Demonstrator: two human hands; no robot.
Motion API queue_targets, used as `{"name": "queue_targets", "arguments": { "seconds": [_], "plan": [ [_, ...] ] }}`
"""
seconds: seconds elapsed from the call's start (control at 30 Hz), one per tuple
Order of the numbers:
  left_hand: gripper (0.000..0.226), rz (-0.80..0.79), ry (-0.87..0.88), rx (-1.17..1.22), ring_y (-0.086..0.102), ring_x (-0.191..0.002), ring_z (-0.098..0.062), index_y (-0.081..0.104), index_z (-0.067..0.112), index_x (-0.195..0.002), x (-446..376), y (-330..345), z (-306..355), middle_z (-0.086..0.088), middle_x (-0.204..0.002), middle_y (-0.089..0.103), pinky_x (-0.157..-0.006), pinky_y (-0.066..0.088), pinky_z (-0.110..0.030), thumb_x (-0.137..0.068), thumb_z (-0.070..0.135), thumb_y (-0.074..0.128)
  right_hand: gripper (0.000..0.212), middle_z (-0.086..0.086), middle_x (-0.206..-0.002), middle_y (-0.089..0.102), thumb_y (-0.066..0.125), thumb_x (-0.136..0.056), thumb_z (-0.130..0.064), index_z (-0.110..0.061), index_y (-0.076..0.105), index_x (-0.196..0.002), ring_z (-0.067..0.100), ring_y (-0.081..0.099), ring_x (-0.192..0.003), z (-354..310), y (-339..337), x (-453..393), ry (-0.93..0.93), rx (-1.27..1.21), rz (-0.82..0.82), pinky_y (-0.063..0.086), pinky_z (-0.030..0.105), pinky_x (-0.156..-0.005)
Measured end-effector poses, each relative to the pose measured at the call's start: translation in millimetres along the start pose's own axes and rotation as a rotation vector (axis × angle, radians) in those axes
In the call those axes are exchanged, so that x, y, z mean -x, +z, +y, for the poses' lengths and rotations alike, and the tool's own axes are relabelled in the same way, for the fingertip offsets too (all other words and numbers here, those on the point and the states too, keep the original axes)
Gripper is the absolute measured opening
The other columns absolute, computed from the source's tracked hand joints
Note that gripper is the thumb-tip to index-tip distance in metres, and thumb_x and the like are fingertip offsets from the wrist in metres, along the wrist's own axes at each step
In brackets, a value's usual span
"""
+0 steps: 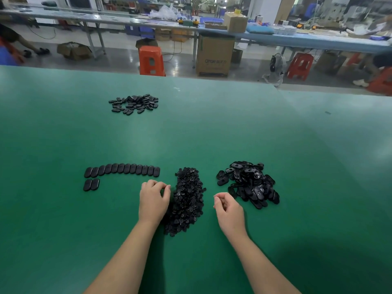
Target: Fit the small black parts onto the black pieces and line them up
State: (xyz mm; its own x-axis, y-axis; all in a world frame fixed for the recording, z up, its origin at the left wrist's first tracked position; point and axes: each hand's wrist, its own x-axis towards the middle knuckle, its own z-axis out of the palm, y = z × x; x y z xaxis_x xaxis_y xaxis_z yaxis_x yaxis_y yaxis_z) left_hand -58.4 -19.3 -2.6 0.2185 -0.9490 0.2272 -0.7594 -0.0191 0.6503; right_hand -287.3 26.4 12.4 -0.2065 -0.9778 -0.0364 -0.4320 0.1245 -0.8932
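On the green table [63,209], a row of black pieces [122,169] lay at nine o'clock, two more pieces [91,184] beneath its left end. At eleven o'clock sat a far pile [134,103]. The left hand [153,198], fingers curled, touched the heap of small black parts [187,198]; whether it pinched one, I cannot tell. The right hand [228,209] hovered loosely curled, holding nothing. At three o'clock lay loose black pieces [248,183].
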Motion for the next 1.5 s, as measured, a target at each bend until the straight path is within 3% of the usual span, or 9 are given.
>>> {"name": "queue_targets", "arguments": {
  "seconds": [0.13,0.23,0.4,0.6,0.9,1.17,1.33,1.43,1.5],
  "plan": [
    [0.011,-0.024,-0.032,-0.018,0.047,-0.096,-0.018,0.07,0.013,-0.088,-3,-1,4,0.003,-0.091,0.058,-0.09,0.047,-0.037,-0.093,0.022,0.068,0.013,-0.01,-0.076,0.063,0.056,-0.102,-0.017,-0.025,0.065,-0.097,-0.003,0.051,-0.055,-9,-4,-17,0.009,0.084,-0.032,0.04,0.013,-0.051],
    [0.007,-0.042,-0.057,-0.003,0.049,-0.096,-0.017,0.066,0.018,-0.087,-4,-3,5,0.005,-0.091,0.057,-0.09,0.048,-0.038,-0.091,0.021,0.07,0.019,-0.005,-0.106,0.063,0.052,-0.102,-0.013,-0.018,0.068,-0.112,0.007,0.061,-0.082,-16,-16,-36,-0.094,0.317,0.04,0.047,0.022,-0.072],
    [0.017,0.003,-0.098,0.033,0.049,-0.103,-0.018,0.072,0.016,-0.105,-3,-2,3,0.002,-0.098,0.055,-0.091,0.046,-0.034,-0.09,0.023,0.073,0.038,-0.006,-0.144,0.045,0.047,-0.104,-0.014,-0.022,0.054,-0.14,0.025,0.065,-0.098,-24,-32,-69,-0.163,0.787,-0.086,0.053,0.034,-0.075],
    [0.011,0.009,-0.1,0.007,0.049,-0.1,-0.017,0.07,0.018,-0.084,-4,-1,2,0.004,-0.093,0.055,-0.09,0.043,-0.033,-0.09,0.027,0.074,0.026,0.001,-0.131,0.053,0.054,-0.103,-0.026,-0.022,0.061,-0.127,0.024,0.061,-0.111,-29,-32,-87,-0.18,0.94,-0.215,0.053,0.035,-0.084],
    [0.009,-0.007,-0.041,0.007,0.052,-0.091,-0.015,0.067,0.021,-0.086,-5,-1,0,0.009,-0.088,0.058,-0.086,0.044,-0.033,-0.092,0.026,0.07,0.031,0.0,-0.128,0.055,0.061,-0.1,-0.035,-0.024,0.059,-0.128,0.023,0.056,-0.119,-26,-34,-100,-0.176,0.927,-0.252,0.05,0.035,-0.09],
    [0.01,0.013,-0.038,0.037,0.058,-0.08,-0.012,0.064,0.021,-0.086,-5,-5,4,0.01,-0.081,0.062,-0.081,0.052,-0.041,-0.095,0.026,0.065,0.015,-0.005,-0.105,0.056,0.063,-0.098,-0.029,-0.025,0.072,-0.11,0.018,0.062,-0.1,-17,-35,-98,-0.234,0.812,-0.202,0.05,0.03,-0.08],
    [0.012,0.031,-0.068,0.059,0.058,-0.069,-0.009,0.059,0.024,-0.085,-3,-6,6,0.013,-0.075,0.062,-0.072,0.053,-0.039,-0.097,0.025,0.064,0.015,-0.009,-0.063,0.057,0.068,-0.094,-0.022,-0.034,0.065,-0.086,0.006,0.052,-0.058,-28,-27,-70,-0.2,0.339,-0.05,0.043,0.022,-0.057],
    [0.011,0.013,-0.044,0.05,0.059,-0.075,-0.01,0.061,0.023,-0.085,-2,-5,6,0.013,-0.078,0.061,-0.071,0.052,-0.035,-0.095,0.022,0.066,0.022,-0.008,-0.071,0.071,0.061,-0.098,-0.011,-0.031,0.066,-0.09,0.01,0.068,-0.064,-28,-17,-42,-0.06,-0.017,-0.057,0.056,0.024,-0.057],
    [0.007,0.007,-0.023,0.05,0.057,-0.079,-0.011,0.064,0.021,-0.087,-3,-5,5,0.013,-0.08,0.059,-0.073,0.049,-0.03,-0.093,0.018,0.067,0.022,-0.004,-0.074,0.072,0.057,-0.101,-0.011,-0.028,0.068,-0.092,0.007,0.068,-0.062,-24,-10,-27,-0.013,-0.129,-0.036,0.055,0.021,-0.056]
  ]
}}
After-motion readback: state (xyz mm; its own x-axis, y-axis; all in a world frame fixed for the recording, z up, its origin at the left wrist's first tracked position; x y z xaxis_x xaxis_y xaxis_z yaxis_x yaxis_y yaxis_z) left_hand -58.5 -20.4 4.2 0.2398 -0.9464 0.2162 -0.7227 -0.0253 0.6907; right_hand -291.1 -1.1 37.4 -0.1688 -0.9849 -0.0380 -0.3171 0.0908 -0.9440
